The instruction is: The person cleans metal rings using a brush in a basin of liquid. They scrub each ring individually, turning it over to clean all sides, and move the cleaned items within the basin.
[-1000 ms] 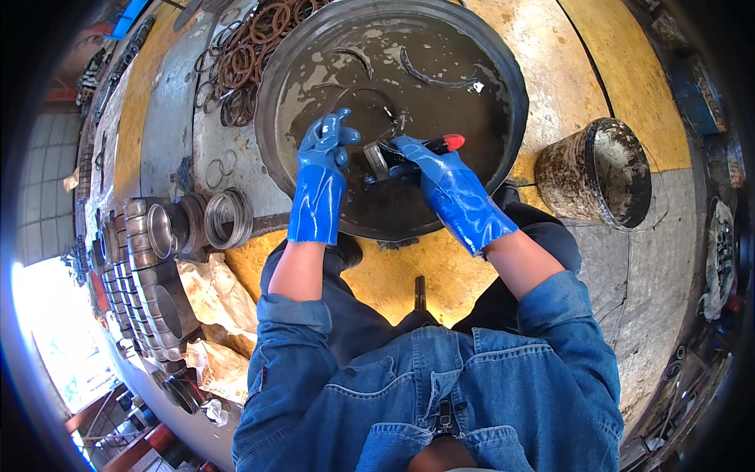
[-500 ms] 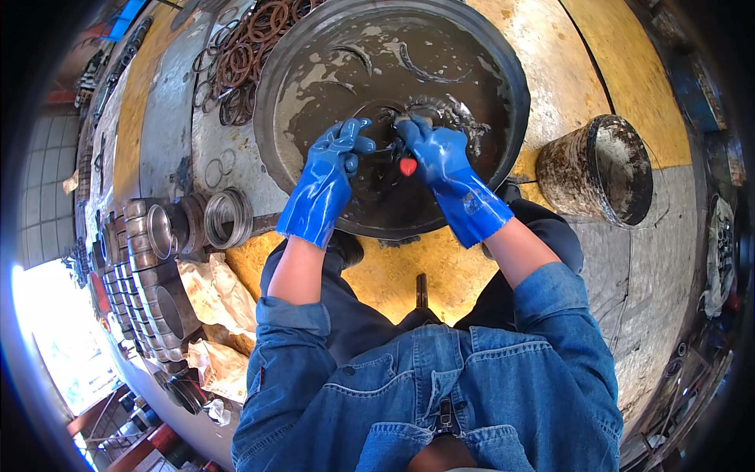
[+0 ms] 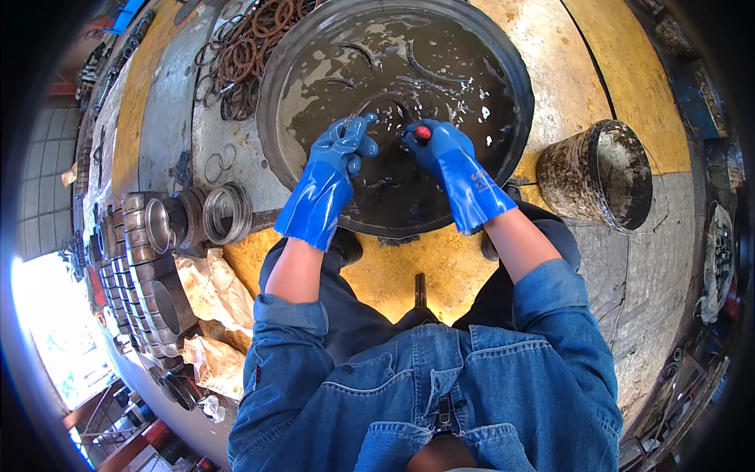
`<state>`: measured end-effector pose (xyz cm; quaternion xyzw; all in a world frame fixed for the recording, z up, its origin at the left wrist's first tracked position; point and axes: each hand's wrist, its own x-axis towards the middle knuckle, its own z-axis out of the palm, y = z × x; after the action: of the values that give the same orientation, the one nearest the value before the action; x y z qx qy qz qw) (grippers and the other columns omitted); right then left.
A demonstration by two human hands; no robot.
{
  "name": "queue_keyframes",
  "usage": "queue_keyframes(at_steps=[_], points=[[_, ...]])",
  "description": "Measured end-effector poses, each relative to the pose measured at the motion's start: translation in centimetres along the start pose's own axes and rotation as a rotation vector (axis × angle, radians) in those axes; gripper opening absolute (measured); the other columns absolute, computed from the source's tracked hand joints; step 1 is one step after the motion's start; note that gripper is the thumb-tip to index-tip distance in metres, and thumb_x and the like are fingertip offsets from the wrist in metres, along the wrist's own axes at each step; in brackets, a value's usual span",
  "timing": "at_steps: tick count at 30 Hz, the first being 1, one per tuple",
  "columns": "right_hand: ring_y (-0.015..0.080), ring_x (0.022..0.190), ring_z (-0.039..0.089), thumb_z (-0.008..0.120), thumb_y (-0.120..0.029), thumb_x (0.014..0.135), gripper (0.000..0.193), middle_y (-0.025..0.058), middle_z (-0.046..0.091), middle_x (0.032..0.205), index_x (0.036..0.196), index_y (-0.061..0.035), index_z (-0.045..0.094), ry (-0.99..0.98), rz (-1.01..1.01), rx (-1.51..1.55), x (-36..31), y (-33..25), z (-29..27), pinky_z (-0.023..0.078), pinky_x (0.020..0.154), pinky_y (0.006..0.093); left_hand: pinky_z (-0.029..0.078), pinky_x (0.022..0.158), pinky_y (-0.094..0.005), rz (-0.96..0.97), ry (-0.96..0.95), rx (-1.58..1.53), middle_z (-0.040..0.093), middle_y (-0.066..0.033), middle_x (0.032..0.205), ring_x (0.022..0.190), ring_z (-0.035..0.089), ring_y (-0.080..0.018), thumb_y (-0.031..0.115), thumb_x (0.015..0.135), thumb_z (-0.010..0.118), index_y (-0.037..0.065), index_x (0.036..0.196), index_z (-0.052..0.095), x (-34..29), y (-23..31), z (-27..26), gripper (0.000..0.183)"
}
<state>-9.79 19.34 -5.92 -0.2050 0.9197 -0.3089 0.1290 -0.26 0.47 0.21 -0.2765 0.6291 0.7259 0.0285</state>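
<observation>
Both hands wear wet blue rubber gloves over a wide round basin point(image 3: 270, 102) of murky dark liquid. My left hand point(image 3: 342, 148) is closed, gripping the near-left side of a thin dark ring point(image 3: 385, 96) whose far arc curves above the liquid. My right hand point(image 3: 442, 148) is wrapped round a red-handled tool point(image 3: 423, 132); its working end is hidden by the glove and the dark liquid. The hands are a short gap apart. Several curved edges of other rings point(image 3: 358, 53) break the surface farther back in the basin.
A pile of rusty rings point(image 3: 240, 59) lies left of the basin. Below it are a coil-like stack of bright rings point(image 3: 228, 214), rows of metal sleeves point(image 3: 149, 271) and brown paper point(image 3: 214, 287). A stained bucket point(image 3: 578, 177) stands on the right.
My right hand has turned, so the red handle now points up and away instead of toward me. The ring's far arc shows more clearly. My left hand has barely moved.
</observation>
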Motion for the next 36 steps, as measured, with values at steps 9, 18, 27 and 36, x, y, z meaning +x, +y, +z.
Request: queue_keyframes(at_steps=[9,18,27,36], points=[[0.0159,0.069,0.068,0.074,-0.029,0.087,0.031,0.0093,0.074,0.08,0.097,0.0001,0.076,-0.443,0.308,1.082,-3.6,-0.5,-1.0,0.051,0.064,0.0292,0.03,0.044,-0.021,0.058,0.065,-0.056,0.065,-0.0008,0.074,0.048,0.042,-0.0047,0.031,0.102,0.065,0.005,0.127,0.068,0.6,-0.4,1.0,0.036],[0.0326,0.083,0.074,0.07,-0.024,0.09,0.029,0.0096,0.074,0.113,0.119,-0.0212,0.071,0.257,-0.512,0.114,-0.8,-1.5,-2.8,0.058,0.076,0.0449,0.03,0.044,-0.0205,0.033,0.029,-0.027,0.065,0.0009,0.073,0.047,0.042,-0.0042,0.032,0.103,0.064,0.004,0.129,0.067,0.4,-0.4,0.4,0.038],[0.034,0.087,0.074,0.067,-0.034,0.088,0.028,0.0206,0.072,0.09,0.104,-0.0135,0.076,-0.182,0.244,0.206,1.6,1.6,-1.6,0.056,0.078,0.0427,0.034,0.047,-0.0193,0.038,-0.104,-0.029,0.065,-0.0001,0.072,0.052,0.046,-0.0049,0.033,0.102,0.066,0.009,0.128,0.069,0.2,0.4,1.0,0.036],[0.0141,0.079,0.068,0.075,-0.018,0.091,0.025,0.0063,0.074,0.095,0.109,-0.0003,0.073,-0.489,0.36,1.321,-4.1,-2.2,-3.5,0.052,0.072,0.0262,0.03,0.044,-0.0188,0.078,-0.029,-0.037,0.063,0.0002,0.069,0.047,0.042,-0.0038,0.028,0.104,0.063,0.001,0.131,0.065,0.0,0.2,1.3,0.038]])
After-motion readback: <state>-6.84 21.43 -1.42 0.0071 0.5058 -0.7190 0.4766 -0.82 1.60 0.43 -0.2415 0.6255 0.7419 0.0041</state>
